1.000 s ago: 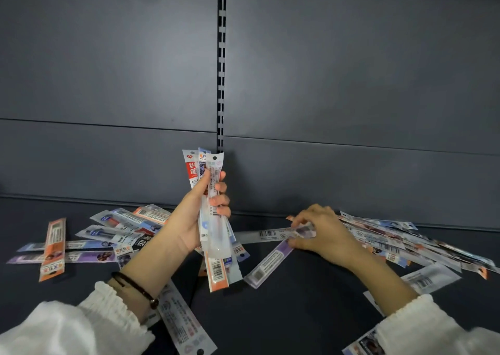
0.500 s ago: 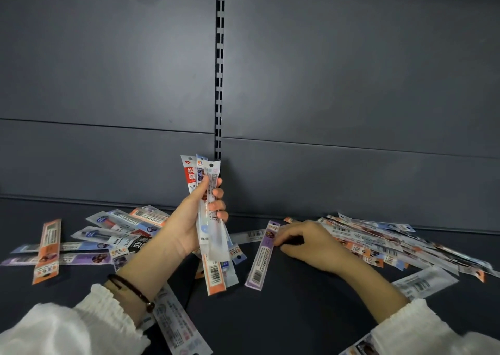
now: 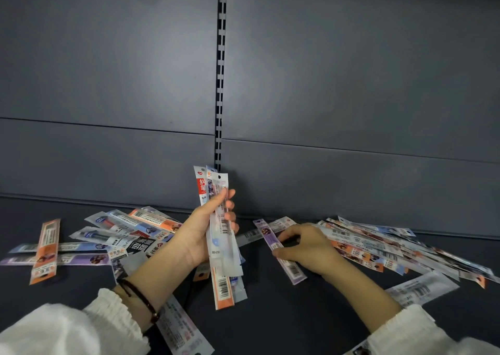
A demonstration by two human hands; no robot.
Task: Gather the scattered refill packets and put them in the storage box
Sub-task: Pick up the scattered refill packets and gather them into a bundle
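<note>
My left hand grips an upright bundle of refill packets above the dark shelf. My right hand lies over a purple packet on the shelf, thumb and fingers curled at its two edges. Several loose packets lie in a pile at the left and another spread at the right. An orange packet lies far left. No storage box is in view.
The dark shelf surface ends at a grey back panel with a slotted upright rail. One packet lies under my left wrist and a white one beside my right forearm.
The purple packet has turned under my right hand, its near end swinging from the left to the right. My left hand and its bundle have barely moved.
</note>
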